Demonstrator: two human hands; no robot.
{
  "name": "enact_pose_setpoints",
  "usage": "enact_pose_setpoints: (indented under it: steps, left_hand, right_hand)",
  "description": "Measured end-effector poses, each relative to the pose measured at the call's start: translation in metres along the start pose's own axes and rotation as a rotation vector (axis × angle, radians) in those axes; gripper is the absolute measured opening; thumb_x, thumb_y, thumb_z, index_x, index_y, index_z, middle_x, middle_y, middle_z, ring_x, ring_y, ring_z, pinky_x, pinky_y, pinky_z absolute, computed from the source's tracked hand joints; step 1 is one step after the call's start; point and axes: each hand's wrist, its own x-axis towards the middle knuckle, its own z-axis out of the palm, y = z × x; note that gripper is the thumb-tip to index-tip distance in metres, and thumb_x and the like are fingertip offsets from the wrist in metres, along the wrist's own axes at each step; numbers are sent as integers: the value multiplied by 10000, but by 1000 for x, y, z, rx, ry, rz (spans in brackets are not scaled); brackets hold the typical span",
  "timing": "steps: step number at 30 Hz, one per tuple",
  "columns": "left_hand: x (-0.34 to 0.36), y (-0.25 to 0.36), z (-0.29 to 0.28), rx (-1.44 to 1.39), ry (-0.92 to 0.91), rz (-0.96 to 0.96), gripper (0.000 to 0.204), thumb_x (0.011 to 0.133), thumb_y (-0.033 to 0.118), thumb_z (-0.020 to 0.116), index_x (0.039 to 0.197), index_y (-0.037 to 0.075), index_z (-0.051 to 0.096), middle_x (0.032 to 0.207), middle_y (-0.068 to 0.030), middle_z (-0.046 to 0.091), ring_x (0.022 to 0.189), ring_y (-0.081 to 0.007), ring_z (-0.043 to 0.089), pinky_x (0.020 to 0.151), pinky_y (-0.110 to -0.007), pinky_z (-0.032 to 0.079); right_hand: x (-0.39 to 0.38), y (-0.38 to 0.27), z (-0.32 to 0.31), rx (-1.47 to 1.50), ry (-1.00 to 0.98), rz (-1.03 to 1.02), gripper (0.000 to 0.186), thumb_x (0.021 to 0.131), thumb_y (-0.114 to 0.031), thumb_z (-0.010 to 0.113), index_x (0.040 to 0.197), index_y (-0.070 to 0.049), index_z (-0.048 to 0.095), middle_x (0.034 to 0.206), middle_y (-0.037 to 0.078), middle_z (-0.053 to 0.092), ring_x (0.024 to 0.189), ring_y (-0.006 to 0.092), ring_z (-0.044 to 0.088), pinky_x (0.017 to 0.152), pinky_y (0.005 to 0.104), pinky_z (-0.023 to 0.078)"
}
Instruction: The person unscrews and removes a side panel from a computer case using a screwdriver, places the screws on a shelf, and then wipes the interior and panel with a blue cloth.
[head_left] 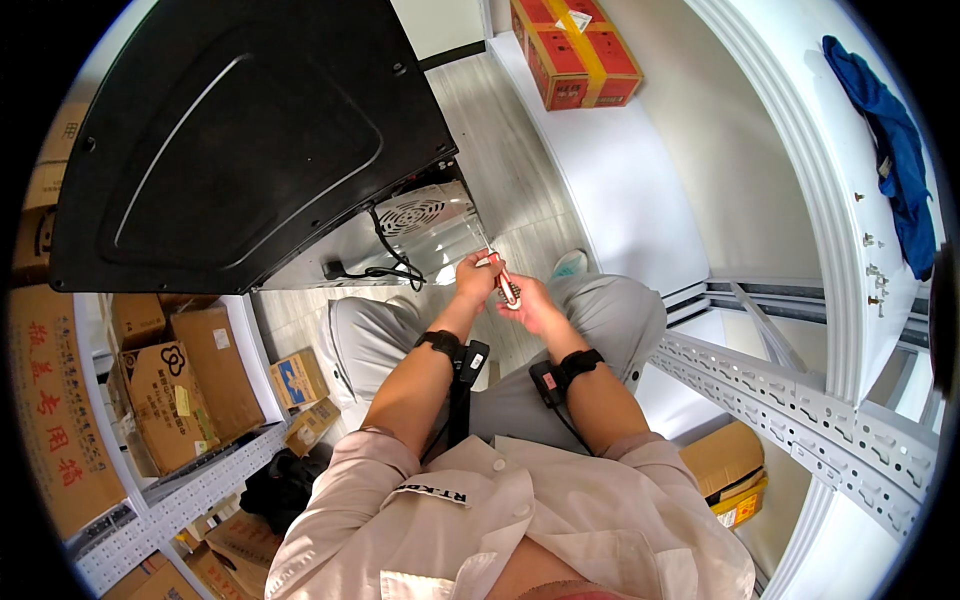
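Observation:
A red-and-white handled screwdriver (pixel 508 286) is in front of me, its thin shaft reaching up to the corner of a silver metal panel (pixel 440 250). My left hand (pixel 475 280) pinches the screwdriver near the top of its handle. Lower down, my right hand (pixel 538 308) has its fingers closed round the handle's end. The panel belongs to a large appliance with a black top (pixel 250 140). It has a round slotted vent (pixel 412 216), and a black power cord (pixel 390 255) with a plug hangs across it. Whether the tip sits in a screw is too small to tell.
Shelving with cardboard boxes (pixel 165 400) stands on the left. A red taped box (pixel 580 55) rests on a white ledge at the far right. On a white surface at right lie loose screws (pixel 876 280) and a blue cloth (pixel 880 150). A perforated metal rail (pixel 780 400) runs beside me.

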Motion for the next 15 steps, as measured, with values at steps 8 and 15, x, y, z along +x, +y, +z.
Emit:
enact_pose_setpoints:
  steps: [8, 15]
  left_hand:
    - [-8, 2, -4, -10, -89, -47, 460, 854, 117, 726, 1242, -14, 517, 1005, -110, 663, 859, -185, 663, 708, -303, 550]
    - [-7, 4, 3, -11, -82, -51, 444, 850, 85, 724, 1232, -11, 519, 990, -104, 665, 834, -185, 662, 728, -302, 549]
  right_hand:
    - [-5, 4, 10, -212, 199, -115, 378, 836, -74, 702, 1122, -19, 462, 1008, 96, 589, 828, 200, 608, 668, 334, 541]
    - [2, 8, 1, -390, 314, -300, 489, 787, -139, 760, 1138, -41, 434, 1070, 111, 576, 882, 191, 596, 657, 324, 518]
